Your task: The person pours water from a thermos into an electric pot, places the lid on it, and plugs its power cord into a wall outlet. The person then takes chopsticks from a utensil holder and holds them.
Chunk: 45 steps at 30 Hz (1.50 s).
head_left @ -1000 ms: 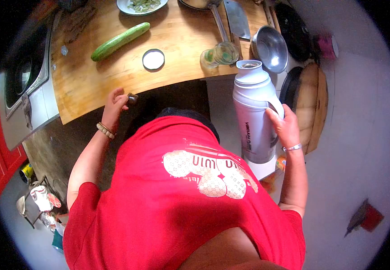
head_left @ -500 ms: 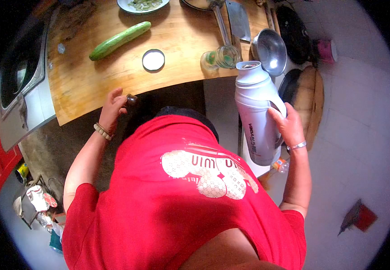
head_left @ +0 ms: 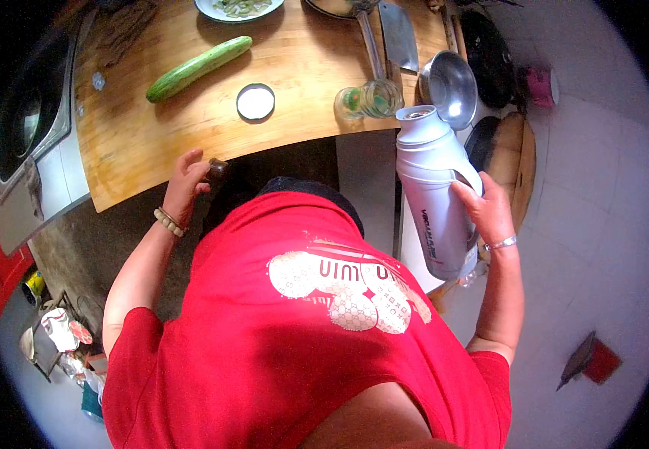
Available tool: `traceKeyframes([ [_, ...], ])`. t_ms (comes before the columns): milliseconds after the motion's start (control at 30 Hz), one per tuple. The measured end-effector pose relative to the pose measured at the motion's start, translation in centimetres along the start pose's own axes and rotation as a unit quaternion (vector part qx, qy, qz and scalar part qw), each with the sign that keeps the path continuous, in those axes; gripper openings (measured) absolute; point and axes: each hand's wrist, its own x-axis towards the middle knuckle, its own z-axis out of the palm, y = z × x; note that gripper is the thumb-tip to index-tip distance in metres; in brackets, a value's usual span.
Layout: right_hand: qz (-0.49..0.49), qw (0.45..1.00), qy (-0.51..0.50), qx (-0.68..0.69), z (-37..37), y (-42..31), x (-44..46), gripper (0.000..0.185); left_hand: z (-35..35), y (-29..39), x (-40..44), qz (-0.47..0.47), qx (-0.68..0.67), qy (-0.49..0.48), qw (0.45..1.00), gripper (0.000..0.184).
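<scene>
My right hand grips the handle of a pale vacuum flask, whose uncovered mouth points toward the table edge. Between the fingers of my left hand is a small dark stopper, held just off the table's front edge. A glass jar stands by the edge, near the flask's mouth. A round jar lid, white inside with a dark rim, lies on the wooden table. Behind it rests a whole green cucumber.
A plate of cut green pieces sits at the back. A cleaver and a pan with a long handle lie at the right. A metal bowl is beside the flask. A sink is at the left.
My right hand and the flask have shifted slightly to the right and down, and the flask leans a little more. My left hand has barely moved.
</scene>
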Motion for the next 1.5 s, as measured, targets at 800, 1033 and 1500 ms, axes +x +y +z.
traceKeyframes([
  [800, -0.005, 0.998, -0.001, -0.059, -0.9, -0.5, -0.2, 0.038, 0.0, 0.1, -0.2, -0.002, 0.018, 0.005, 1.0, 0.051],
  [1033, -0.016, 0.996, 0.004, -0.084, -1.3, -0.4, 0.1, 0.037, -0.2, -0.3, 0.1, 0.001, 0.012, -0.006, 1.0, 0.05],
  [1500, -0.008, 0.998, 0.001, -0.066, -1.8, -0.9, 0.2, 0.037, -0.3, -0.3, 0.2, 0.001, 0.013, -0.001, 1.0, 0.05],
])
